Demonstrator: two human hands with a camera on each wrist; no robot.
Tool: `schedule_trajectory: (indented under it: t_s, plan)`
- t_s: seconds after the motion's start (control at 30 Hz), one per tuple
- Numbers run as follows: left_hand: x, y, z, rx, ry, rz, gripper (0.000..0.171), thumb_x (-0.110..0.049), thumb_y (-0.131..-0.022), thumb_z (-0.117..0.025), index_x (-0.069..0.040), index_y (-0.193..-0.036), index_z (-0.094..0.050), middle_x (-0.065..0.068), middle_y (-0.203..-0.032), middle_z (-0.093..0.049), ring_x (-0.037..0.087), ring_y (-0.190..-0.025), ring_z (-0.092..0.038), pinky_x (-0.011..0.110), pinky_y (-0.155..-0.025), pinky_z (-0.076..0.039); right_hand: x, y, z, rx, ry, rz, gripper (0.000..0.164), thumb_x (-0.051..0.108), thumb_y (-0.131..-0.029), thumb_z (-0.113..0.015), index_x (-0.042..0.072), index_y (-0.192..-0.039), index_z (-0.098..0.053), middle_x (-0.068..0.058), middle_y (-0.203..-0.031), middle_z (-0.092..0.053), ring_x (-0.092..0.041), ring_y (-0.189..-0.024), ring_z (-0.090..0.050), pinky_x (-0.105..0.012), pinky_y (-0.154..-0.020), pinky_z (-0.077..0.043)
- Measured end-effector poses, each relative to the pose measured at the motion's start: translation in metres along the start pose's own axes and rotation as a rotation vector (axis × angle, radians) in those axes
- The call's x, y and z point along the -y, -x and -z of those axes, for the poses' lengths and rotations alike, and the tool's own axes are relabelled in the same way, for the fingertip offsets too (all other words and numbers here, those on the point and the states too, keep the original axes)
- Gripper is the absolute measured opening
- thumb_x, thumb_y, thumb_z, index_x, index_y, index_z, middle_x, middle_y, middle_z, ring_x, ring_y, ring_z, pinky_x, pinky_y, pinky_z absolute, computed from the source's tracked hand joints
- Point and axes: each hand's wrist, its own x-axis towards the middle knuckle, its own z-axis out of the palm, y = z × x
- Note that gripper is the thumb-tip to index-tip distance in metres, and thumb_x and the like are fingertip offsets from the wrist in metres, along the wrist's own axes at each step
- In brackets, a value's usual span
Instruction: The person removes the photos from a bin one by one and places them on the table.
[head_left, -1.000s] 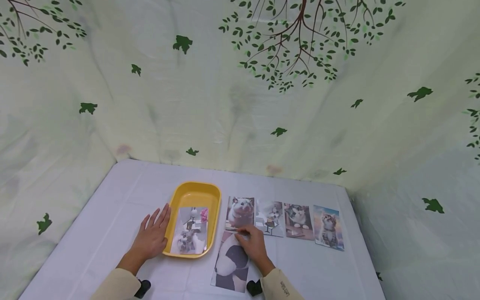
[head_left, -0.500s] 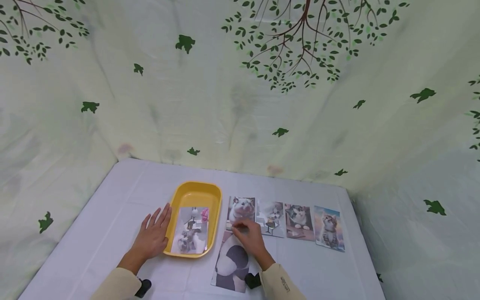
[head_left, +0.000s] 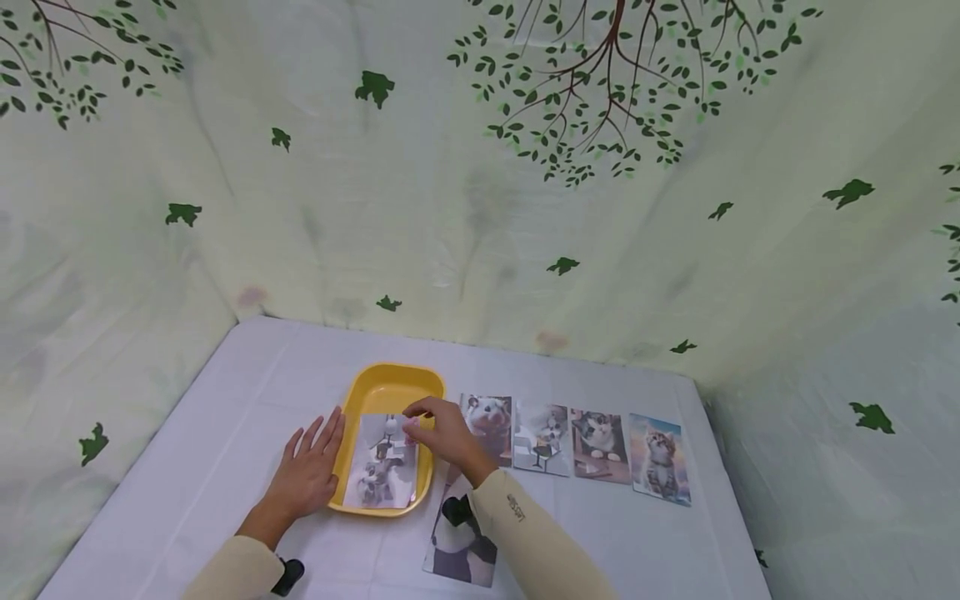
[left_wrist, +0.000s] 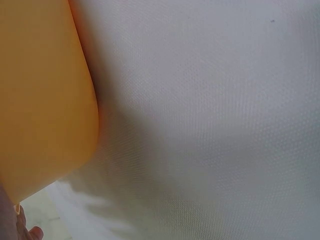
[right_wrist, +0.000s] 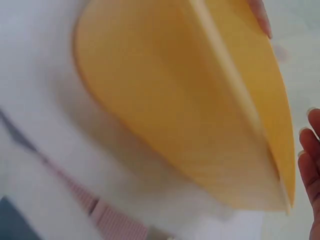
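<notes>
My left hand (head_left: 300,475) lies along the left rim of a yellow plastic tray (head_left: 390,392), fingers straight and spread. Inside the tray is a photo card (head_left: 378,471), with the edge of another card showing beneath it. My right hand (head_left: 450,437) is over the tray's right rim, thumb and forefinger parted near that card's upper right corner, with nothing seen between them. The tray's outer wall (left_wrist: 45,90) fills the left side of the left wrist view. In the right wrist view the tray wall (right_wrist: 150,100) looks blurred and close.
To the tray's right runs a row of photo cards: a hamster (head_left: 489,425), a pale grey scene (head_left: 542,437), a cat with paws up (head_left: 600,446) and a kitten (head_left: 660,458). A larger black-and-white picture (head_left: 459,554) lies partly under my right forearm. Printed curtains surround the white table.
My right hand has moved left, from the lower edge of the hamster card to the tray's right side. The left hand has stayed on the tray's rim. The cards look unmoved.
</notes>
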Motion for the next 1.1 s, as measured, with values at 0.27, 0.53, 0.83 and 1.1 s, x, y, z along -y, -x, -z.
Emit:
schedule_trajectory:
  t_s: [0.27,0.53,0.83,1.1]
  plan:
    - [-0.001,0.0,0.0,0.0,-0.017,0.008,0.08,-0.016,-0.082,-0.059,0.005,-0.149,-0.02,0.019,-0.157,-0.017,0.043,-0.141,-0.017,0.061,-0.112,-0.014,0.006,-0.031,-0.025,0.09,0.018,-0.097,0.029,0.016,-0.086,-0.071,0.009,-0.115,-0.068,0.004,-0.108,-0.068,-0.021,-0.108,-0.06,-0.027,-0.093,-0.049]
    - [-0.001,0.0,0.0,0.004,-0.016,0.006,0.08,-0.016,-0.082,-0.058,0.005,-0.149,-0.019,0.019,-0.157,-0.016,0.042,-0.141,-0.016,0.061,-0.113,-0.013,0.009,-0.045,-0.034,0.124,0.041,-0.217,0.036,0.009,-0.081,-0.076,0.009,-0.115,-0.068,0.001,-0.104,-0.068,-0.015,-0.101,-0.061,-0.024,-0.09,-0.05]
    - [0.001,0.001,0.0,0.009,-0.003,0.002,0.081,-0.016,-0.082,-0.058,0.004,-0.15,-0.018,0.019,-0.158,-0.016,0.043,-0.141,-0.016,0.061,-0.112,-0.012,0.004,-0.049,-0.058,-0.034,-0.126,-0.294,0.031,0.005,-0.078,-0.077,0.006,-0.108,-0.068,-0.002,-0.095,-0.07,-0.009,-0.085,-0.062,-0.024,-0.078,-0.054]
    - [0.001,0.002,-0.001,-0.005,0.001,-0.002,0.08,-0.014,-0.081,-0.057,0.004,-0.149,-0.018,0.019,-0.157,-0.017,0.042,-0.141,-0.017,0.061,-0.112,-0.013,0.003,-0.046,-0.068,-0.132,-0.02,-0.348,0.031,0.01,-0.077,-0.079,0.009,-0.106,-0.069,0.004,-0.097,-0.068,-0.013,-0.091,-0.06,-0.03,-0.088,-0.051]
